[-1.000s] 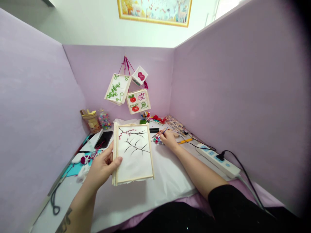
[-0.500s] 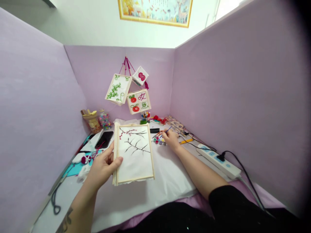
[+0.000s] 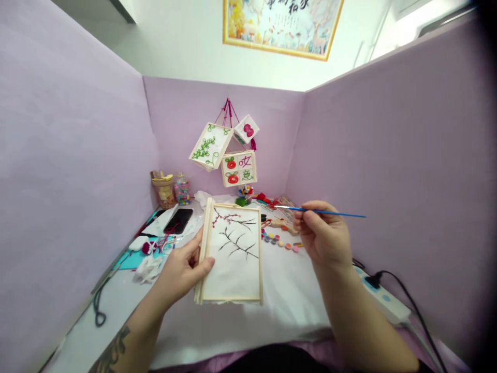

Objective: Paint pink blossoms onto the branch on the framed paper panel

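My left hand (image 3: 186, 274) grips the left edge of a wooden-framed panel (image 3: 235, 277), thumb on the white face and fingers behind. Dark branches are painted on it, and small red blossoms line the upper one. Up to the right of the panel, my right hand (image 3: 326, 233) pinches a thin blue paintbrush (image 3: 337, 213). The brush lies nearly level, its pale tip pointing left and apart from the panel. Behind, on the table, runs a strip of round paint pots (image 3: 280, 242) in several colours.
Framed craft pictures (image 3: 212, 146) hang on the back partition. A phone (image 3: 178, 221), a jar of beads (image 3: 181, 190) and a cup of wooden sticks (image 3: 164, 191) stand left. A white power strip (image 3: 388, 300) with cables lies right, along the purple side wall (image 3: 392, 171).
My right hand has come up and towards me from the paint pots, bringing the paintbrush. My left hand still holds the framed panel. The view has shifted left.
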Motion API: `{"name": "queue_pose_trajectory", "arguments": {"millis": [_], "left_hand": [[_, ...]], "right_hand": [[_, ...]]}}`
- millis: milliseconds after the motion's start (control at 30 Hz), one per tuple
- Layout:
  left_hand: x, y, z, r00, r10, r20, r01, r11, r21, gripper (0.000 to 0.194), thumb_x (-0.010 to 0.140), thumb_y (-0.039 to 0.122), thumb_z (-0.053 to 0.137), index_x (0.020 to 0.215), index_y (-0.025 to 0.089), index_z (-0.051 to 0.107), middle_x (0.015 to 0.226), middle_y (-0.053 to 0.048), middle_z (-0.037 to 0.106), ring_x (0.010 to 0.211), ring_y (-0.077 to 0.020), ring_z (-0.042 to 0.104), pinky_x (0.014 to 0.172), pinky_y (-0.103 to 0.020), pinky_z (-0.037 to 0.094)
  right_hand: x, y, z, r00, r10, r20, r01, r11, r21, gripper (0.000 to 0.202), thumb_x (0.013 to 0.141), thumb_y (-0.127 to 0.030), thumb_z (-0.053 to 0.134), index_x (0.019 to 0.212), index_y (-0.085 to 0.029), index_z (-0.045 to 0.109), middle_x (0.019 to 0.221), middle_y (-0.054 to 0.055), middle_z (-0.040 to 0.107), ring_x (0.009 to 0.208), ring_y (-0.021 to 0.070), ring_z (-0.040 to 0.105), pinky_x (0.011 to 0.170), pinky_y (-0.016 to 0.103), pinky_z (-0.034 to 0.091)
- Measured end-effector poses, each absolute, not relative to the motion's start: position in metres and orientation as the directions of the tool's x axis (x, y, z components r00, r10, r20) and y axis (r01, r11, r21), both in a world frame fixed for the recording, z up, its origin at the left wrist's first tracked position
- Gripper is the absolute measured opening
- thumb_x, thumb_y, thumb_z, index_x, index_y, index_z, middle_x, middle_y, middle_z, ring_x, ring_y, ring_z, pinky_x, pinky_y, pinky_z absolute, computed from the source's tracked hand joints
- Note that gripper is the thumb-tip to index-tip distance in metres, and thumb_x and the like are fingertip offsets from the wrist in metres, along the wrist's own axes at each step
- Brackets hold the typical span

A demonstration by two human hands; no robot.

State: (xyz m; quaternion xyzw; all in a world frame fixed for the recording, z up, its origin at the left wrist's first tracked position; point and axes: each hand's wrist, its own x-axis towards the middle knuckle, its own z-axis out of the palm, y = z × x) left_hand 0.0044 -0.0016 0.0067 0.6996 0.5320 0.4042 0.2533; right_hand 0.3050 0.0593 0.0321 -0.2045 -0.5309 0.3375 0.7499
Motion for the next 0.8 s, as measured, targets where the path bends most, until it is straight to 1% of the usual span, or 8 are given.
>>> {"name": "queue_pose_trajectory", "arguments": {"millis": [167,267,333,400,433,533,667,800], "left_hand": [[0.009,-0.008,0.009,0.159,0.939,0.305,0.561,-0.340,0.755,0.078,0.085,0.045,0.058,0.155,0.016,0.042,0.061,0.008,0.037,0.054,-0.0124,0.037,0.051,-0.023,0.033],[0.009,-0.009,0.007,0.165,0.935,0.313,0.579,-0.349,0.737,0.079,0.086,0.044,0.058,0.157,0.015,0.038,0.061,0.008,0.038,0.055,-0.0123,0.036,0.051,-0.022,0.033],[0.009,-0.009,0.006,0.182,0.931,0.317,0.588,-0.361,0.723,0.079,0.087,0.044,0.059,0.157,0.016,0.037,0.061,0.008,0.038,0.055,-0.0122,0.036,0.051,-0.022,0.033],[0.009,-0.010,0.006,0.202,0.926,0.320,0.590,-0.376,0.715,0.079,0.087,0.043,0.058,0.157,0.016,0.036,0.060,0.008,0.037,0.054,-0.0120,0.036,0.051,-0.022,0.033],[0.009,-0.011,0.006,0.210,0.925,0.318,0.590,-0.379,0.713,0.079,0.087,0.042,0.058,0.158,0.016,0.036,0.060,0.009,0.036,0.054,-0.0118,0.036,0.050,-0.022,0.033],[0.011,-0.014,0.009,0.211,0.925,0.316,0.585,-0.378,0.718,0.078,0.087,0.039,0.059,0.158,0.016,0.036,0.059,0.009,0.034,0.053,-0.0112,0.035,0.051,-0.022,0.033],[0.013,-0.017,0.010,0.241,0.912,0.331,0.567,-0.410,0.714,0.076,0.087,0.038,0.059,0.157,0.016,0.038,0.060,0.009,0.034,0.052,-0.0104,0.035,0.050,-0.021,0.033],[0.012,-0.016,0.009,0.281,0.897,0.340,0.563,-0.441,0.699,0.077,0.088,0.039,0.059,0.157,0.015,0.037,0.060,0.010,0.034,0.051,-0.0103,0.038,0.049,-0.021,0.034]], "right_hand": [[0.247,0.028,0.046,0.341,0.653,0.677,-0.371,0.755,-0.541,0.013,0.085,-0.026,0.071,0.081,-0.024,0.059,0.056,-0.008,0.060,0.045,0.0077,0.054,0.044,0.018,0.046],[0.233,0.026,0.036,0.313,0.627,0.713,-0.371,0.772,-0.516,0.008,0.090,-0.030,0.063,0.084,-0.024,0.063,0.060,-0.004,0.065,0.047,0.0103,0.059,0.042,0.020,0.047],[0.232,0.027,0.028,0.217,0.616,0.758,-0.347,0.774,-0.530,0.018,0.093,-0.033,0.058,0.093,-0.021,0.071,0.070,0.003,0.073,0.055,0.0151,0.067,0.044,0.025,0.052],[0.235,0.028,0.021,0.105,0.610,0.786,-0.302,0.772,-0.559,0.024,0.094,-0.034,0.057,0.103,-0.020,0.075,0.082,0.008,0.078,0.066,0.0197,0.073,0.051,0.031,0.060],[0.236,0.027,0.018,0.064,0.609,0.790,-0.269,0.773,-0.574,0.023,0.094,-0.032,0.058,0.106,-0.022,0.075,0.087,0.008,0.079,0.070,0.0205,0.075,0.055,0.033,0.062],[0.239,0.026,0.013,0.041,0.600,0.799,-0.137,0.796,-0.590,0.018,0.092,-0.022,0.064,0.106,-0.026,0.074,0.089,0.003,0.078,0.072,0.0173,0.073,0.062,0.032,0.063],[0.239,0.023,0.008,0.075,0.510,0.857,0.041,0.857,-0.514,0.018,0.089,-0.014,0.067,0.100,-0.026,0.073,0.085,0.002,0.075,0.069,0.0153,0.070,0.064,0.030,0.060],[0.239,0.019,0.005,0.033,0.421,0.907,0.149,0.895,-0.421,0.017,0.088,-0.012,0.066,0.096,-0.026,0.072,0.078,0.001,0.072,0.069,0.0164,0.067,0.062,0.031,0.057]]}}
